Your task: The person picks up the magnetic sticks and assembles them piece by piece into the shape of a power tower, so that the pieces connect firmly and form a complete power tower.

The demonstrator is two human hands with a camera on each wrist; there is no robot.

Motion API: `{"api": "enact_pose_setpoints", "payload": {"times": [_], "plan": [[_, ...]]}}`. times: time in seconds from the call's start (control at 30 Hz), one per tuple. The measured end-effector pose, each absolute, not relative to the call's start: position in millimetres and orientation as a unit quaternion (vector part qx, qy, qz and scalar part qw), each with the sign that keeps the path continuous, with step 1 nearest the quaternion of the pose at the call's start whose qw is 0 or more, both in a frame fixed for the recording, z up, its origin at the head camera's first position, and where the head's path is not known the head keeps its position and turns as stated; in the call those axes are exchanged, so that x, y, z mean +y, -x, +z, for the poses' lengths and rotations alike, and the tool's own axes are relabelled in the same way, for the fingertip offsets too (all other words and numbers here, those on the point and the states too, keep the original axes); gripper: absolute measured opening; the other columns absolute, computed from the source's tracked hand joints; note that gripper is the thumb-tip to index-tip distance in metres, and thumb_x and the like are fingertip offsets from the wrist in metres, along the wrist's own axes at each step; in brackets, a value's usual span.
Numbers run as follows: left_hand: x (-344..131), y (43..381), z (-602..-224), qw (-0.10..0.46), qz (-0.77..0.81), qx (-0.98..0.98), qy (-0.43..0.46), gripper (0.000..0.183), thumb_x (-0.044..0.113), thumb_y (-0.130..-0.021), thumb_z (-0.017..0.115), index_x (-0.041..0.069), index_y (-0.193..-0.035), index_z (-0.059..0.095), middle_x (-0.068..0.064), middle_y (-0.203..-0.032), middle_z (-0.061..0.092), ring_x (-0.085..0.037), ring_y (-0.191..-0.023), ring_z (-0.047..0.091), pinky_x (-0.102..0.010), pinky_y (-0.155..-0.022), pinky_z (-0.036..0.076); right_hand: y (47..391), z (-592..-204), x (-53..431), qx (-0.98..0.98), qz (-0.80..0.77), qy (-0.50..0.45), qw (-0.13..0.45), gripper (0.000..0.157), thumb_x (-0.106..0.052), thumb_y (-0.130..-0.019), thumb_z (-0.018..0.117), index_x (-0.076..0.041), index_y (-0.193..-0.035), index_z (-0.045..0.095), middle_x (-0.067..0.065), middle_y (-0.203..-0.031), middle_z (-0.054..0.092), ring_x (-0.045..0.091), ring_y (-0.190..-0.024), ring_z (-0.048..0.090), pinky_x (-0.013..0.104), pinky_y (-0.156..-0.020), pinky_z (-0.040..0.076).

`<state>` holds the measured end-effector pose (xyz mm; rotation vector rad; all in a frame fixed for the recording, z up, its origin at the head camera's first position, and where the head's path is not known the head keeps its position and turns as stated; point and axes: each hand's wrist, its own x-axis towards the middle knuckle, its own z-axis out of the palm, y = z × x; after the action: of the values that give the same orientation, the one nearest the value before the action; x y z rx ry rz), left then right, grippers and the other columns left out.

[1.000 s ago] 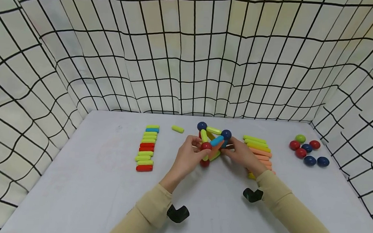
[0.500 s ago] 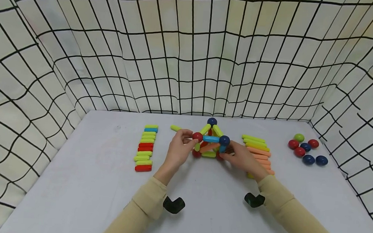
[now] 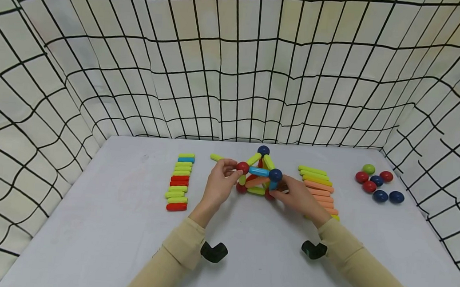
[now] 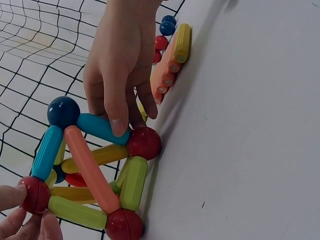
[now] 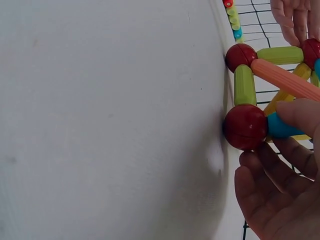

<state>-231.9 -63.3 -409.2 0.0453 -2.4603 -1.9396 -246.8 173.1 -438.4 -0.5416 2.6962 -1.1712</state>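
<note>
A frame built of balls and short rods, like magnetic building pieces, stands between the two hands in the head view. My left hand [image 3: 219, 183] pinches the red ball [image 3: 242, 167] at its upper left corner. On the other side my right hand [image 3: 297, 196] holds the blue upright rod [image 4: 102, 127] between thumb and fingers, near the lower right red ball [image 5: 245, 127]. A blue rod [image 3: 258, 171] joins the upper red ball to a dark blue ball [image 3: 275, 175]. One long orange rod [image 4: 91, 167] crosses that face diagonally. Another dark blue ball [image 3: 263, 150] is at the back.
Left of the frame lies a column of short green, red and blue rods [image 3: 178, 189], with a single green rod [image 3: 215, 157] nearby. To the right are long orange and yellow rods [image 3: 320, 185]. Loose balls [image 3: 369, 186] lie farther right. Black netting [image 3: 254, 87] surrounds the white table [image 3: 262, 261].
The frame has turned so its face with the orange diagonal rod points toward me. Both hands moved with it, the left hand slightly leftward. In the last half second it shifted only slightly.
</note>
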Motion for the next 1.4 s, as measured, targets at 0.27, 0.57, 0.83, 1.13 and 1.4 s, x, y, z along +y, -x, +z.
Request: {"api": "enact_pose_setpoints", "payload": {"times": [0.27, 0.57, 0.83, 1.13, 1.4], "plan": [[-80.5, 245.5, -420.8, 0.006, -0.638, -0.77, 0.008, 0.029, 0.026, -0.099, 0.059, 0.01, -0.123, 0.057, -0.006, -0.116, 0.064, -0.026, -0.109, 0.059, -0.036, -0.091, 0.052, 244.7, -437.7, 171.0, 0.899, -0.394, 0.181, 0.055, 0.033, -0.023, -0.092, 0.068, -0.005, -0.119, 0.061, 0.006, -0.106, 0.067, 0.022, -0.098, 0.063, 0.038, -0.084, 0.054], [-103.3, 304.7, -454.1, 0.083, -0.52, -0.848, -0.062, 0.031, 0.008, -0.095, 0.057, 0.009, -0.125, 0.063, -0.012, -0.132, 0.059, -0.028, -0.107, 0.057, -0.04, -0.093, 0.047, 245.1, -444.9, 170.9, 0.901, -0.395, 0.173, 0.054, 0.033, -0.024, -0.092, 0.068, -0.006, -0.118, 0.061, 0.006, -0.106, 0.068, 0.022, -0.098, 0.063, 0.038, -0.083, 0.055], [-99.4, 311.2, -454.6, 0.074, -0.332, -0.939, -0.045, 0.034, -0.007, -0.088, 0.054, 0.002, -0.117, 0.069, -0.019, -0.119, 0.064, -0.039, -0.113, 0.056, -0.048, -0.095, 0.047, 245.3, -445.6, 169.8, 0.901, -0.394, 0.176, 0.054, 0.032, -0.024, -0.092, 0.068, -0.006, -0.118, 0.061, 0.006, -0.105, 0.068, 0.022, -0.097, 0.064, 0.036, -0.082, 0.055], [-92.6, 287.7, -435.7, 0.033, -0.398, -0.917, -0.015, 0.028, 0.013, -0.096, 0.062, 0.001, -0.121, 0.065, -0.013, -0.111, 0.067, -0.027, -0.101, 0.061, -0.038, -0.089, 0.051, 246.4, -444.5, 172.1, 0.896, -0.402, 0.175, 0.066, 0.033, -0.024, -0.093, 0.067, -0.006, -0.12, 0.061, 0.005, -0.107, 0.067, 0.021, -0.098, 0.062, 0.037, -0.084, 0.054], [-87.9, 248.8, -402.2, 0.037, -0.577, -0.806, 0.126, 0.034, 0.023, -0.099, 0.059, 0.011, -0.131, 0.059, -0.003, -0.12, 0.065, -0.017, -0.114, 0.06, -0.031, -0.099, 0.047, 245.3, -439.3, 173.2, 0.9, -0.395, 0.17, 0.071, 0.034, -0.025, -0.093, 0.067, -0.007, -0.121, 0.06, 0.005, -0.107, 0.067, 0.022, -0.099, 0.062, 0.038, -0.085, 0.054]]}}
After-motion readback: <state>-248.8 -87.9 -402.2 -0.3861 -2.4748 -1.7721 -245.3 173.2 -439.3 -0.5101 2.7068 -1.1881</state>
